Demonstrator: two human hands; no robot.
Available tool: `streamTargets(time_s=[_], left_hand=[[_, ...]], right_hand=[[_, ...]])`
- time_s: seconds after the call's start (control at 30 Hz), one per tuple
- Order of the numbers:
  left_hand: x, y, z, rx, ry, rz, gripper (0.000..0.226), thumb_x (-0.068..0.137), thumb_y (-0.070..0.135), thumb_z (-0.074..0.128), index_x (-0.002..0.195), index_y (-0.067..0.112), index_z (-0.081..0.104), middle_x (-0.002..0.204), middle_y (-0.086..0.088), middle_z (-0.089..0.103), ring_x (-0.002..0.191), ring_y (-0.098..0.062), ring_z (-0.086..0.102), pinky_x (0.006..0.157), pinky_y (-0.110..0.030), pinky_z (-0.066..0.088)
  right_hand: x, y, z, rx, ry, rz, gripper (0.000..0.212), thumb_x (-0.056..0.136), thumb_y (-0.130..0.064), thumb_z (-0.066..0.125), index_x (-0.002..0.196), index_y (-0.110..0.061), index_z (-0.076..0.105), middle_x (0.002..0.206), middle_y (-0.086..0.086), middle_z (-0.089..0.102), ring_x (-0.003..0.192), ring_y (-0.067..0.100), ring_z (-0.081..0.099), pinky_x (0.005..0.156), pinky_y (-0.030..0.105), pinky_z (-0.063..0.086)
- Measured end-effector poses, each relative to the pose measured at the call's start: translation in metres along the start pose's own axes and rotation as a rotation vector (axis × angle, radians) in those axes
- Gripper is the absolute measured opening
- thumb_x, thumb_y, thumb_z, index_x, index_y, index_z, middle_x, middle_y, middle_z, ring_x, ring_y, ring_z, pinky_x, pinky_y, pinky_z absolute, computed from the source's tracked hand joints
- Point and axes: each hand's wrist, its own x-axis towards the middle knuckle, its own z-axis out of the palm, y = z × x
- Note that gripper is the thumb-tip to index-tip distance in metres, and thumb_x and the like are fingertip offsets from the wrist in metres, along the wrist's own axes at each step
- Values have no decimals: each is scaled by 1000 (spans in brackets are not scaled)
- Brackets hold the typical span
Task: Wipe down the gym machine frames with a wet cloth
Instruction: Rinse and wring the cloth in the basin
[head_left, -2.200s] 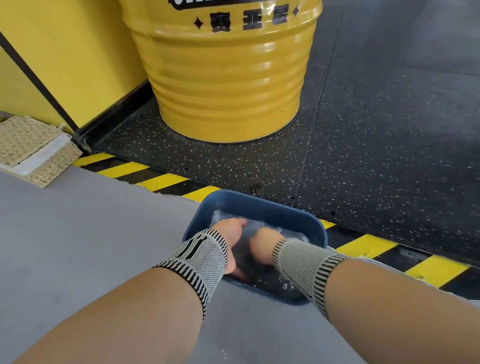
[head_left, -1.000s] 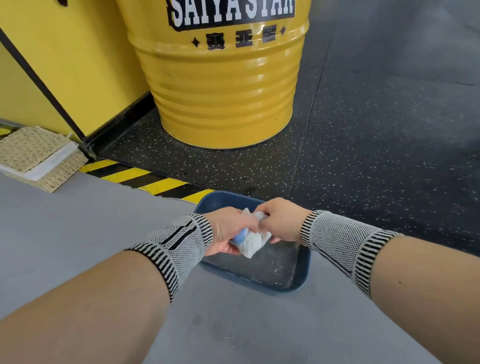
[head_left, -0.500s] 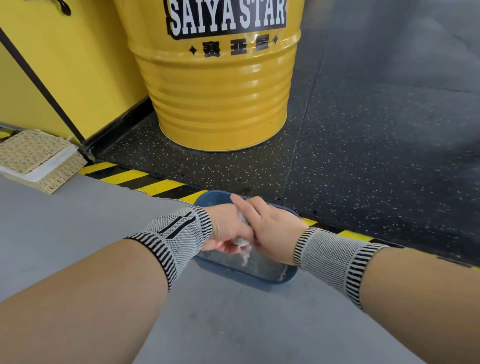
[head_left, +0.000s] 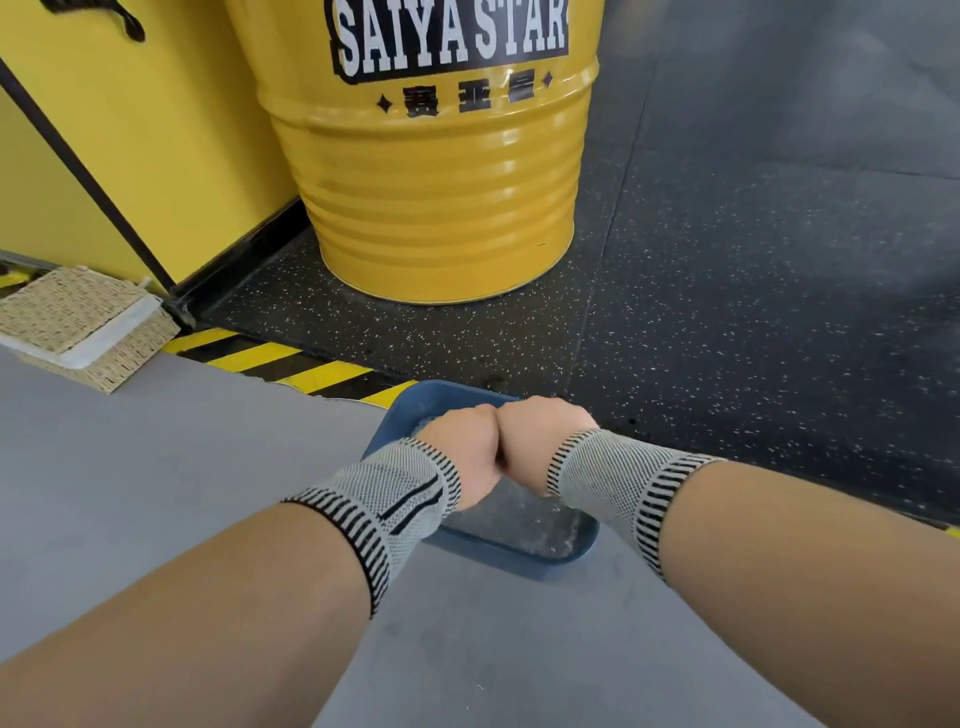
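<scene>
Clearly I'm only preparing: left hand (head_left: 460, 457) and right hand (head_left: 535, 441) sit fisted, knuckles touching, over the blue plastic rectangular basin (head_left: 519, 551), cloth hidden, no frame wiped.

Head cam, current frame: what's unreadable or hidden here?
- Cloth: not visible; left hand and right hand pressed fist to fist over the blue basin.
- Grip: fingers face away.
- Yellow drum: top cut off by upper edge.
- Gym machines: none in frame.
</scene>
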Motion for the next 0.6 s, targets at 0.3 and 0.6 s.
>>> streamTargets(time_s=[0.3,0.6], left_hand=[[-4,-9,-4,-298,-39,-195,14,98,25,43,98,11,46,82,-6,65,76,-24,68,57,-29,46],[-18,-8,-40,-1157,-665,-182,27,88,4,50,68,23,49,57,5,37,46,-4,21,42,-13,13]], right_hand=[[-18,15,12,320,184,-31,60,88,-18,54,141,-20,27,127,7,52,97,27,61,77,33,47],[-9,19,24,-19,842,-424,64,53,-16,84,110,-8,54,78,6,59,56,22,58,47,26,48]])
